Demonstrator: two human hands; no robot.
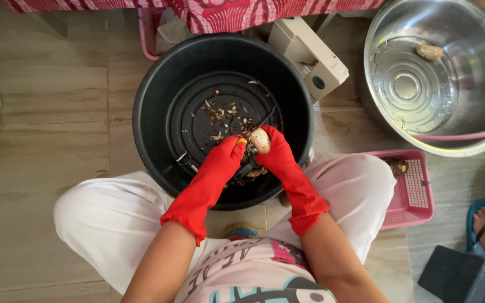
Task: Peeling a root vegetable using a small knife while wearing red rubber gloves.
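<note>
Seated on the floor, peeling over a black bucket (152,112): left hand (228,154) closed on a knife (256,126), right hand (276,151) gripping a pale, mostly peeled root (260,140). Peelings (223,112) scattered below. At two o'clock, one peeled piece (430,52) in a steel basin (478,84); more apparently left in the pink basket (416,191).

One head-worn view — straight down, close over the black tub (158,84) on the floor (46,140).

Both forearms reached forward, bare; left hand (227,154) and right hand (274,150) in red gloves, fingers curled, nearly touching.
</note>
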